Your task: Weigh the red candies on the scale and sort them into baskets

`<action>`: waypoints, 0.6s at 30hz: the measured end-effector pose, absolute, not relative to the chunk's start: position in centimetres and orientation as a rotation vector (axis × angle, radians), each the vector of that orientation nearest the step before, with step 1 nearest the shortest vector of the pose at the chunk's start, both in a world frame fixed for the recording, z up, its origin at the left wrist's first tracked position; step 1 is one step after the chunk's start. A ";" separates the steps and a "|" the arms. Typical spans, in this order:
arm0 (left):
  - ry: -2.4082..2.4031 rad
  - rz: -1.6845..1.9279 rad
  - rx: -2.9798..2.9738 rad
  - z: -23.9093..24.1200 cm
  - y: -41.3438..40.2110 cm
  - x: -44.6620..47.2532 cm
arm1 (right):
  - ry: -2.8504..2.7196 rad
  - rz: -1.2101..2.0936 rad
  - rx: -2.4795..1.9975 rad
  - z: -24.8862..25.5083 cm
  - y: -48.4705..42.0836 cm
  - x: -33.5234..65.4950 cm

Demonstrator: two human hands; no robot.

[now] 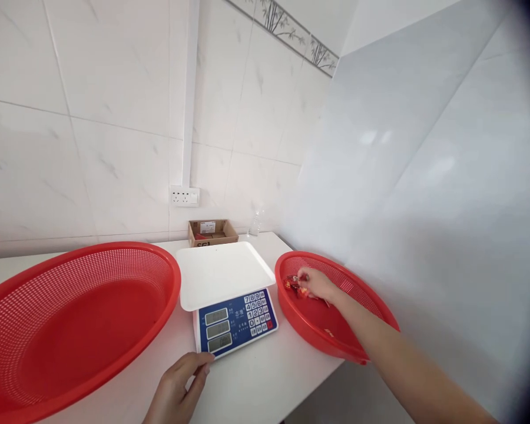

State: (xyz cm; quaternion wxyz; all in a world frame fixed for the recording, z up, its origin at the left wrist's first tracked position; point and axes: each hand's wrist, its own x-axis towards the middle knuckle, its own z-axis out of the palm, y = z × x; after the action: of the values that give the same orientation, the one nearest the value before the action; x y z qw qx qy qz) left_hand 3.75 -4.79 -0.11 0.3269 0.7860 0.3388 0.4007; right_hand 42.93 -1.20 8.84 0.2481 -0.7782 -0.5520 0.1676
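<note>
My right hand (pixel 315 284) reaches into the right red basket (pixel 353 277), its fingers closed around something among small red-and-yellow wrapped pieces (pixel 294 285). The exact piece in its grip is partly hidden by the fingers. My left hand (pixel 181 384) is at the front left corner of a blue and white digital scale (pixel 241 321). Its fingers are stretched out, a gap showing between them, and a fingertip touches the scale's front edge. On top of the scale sits a bare white weighing tray (pixel 225 272); the display digits are too faint to read.
A larger red basket (pixel 170 277) with perforated sides stands at the left. Behind the scale are a small open cardboard box (pixel 214 238) and a clear plastic container (pixel 255 224). A wall socket (pixel 185 196) is above the white table (pixel 265 371). Grey panelling borders the right side.
</note>
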 end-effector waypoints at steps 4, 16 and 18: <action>0.885 1.014 2.038 0.2 -4.9 3.8 | -1.544 0.453 -1.960 11.8 2.1 40.2; 0.979 1.023 1.915 0.5 -4.4 3.7 | -1.578 0.779 -1.982 13.8 1.8 38.4; 0.962 1.019 1.924 0.5 -4.5 3.6 | -1.687 0.857 -2.133 12.9 -0.6 40.9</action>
State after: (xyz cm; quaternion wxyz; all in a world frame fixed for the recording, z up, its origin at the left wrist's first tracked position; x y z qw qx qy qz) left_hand 3.64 -4.53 0.50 0.3714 0.7505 0.3752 0.3975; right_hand 40.87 -0.58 12.93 0.1446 -0.7401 -0.5856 0.2974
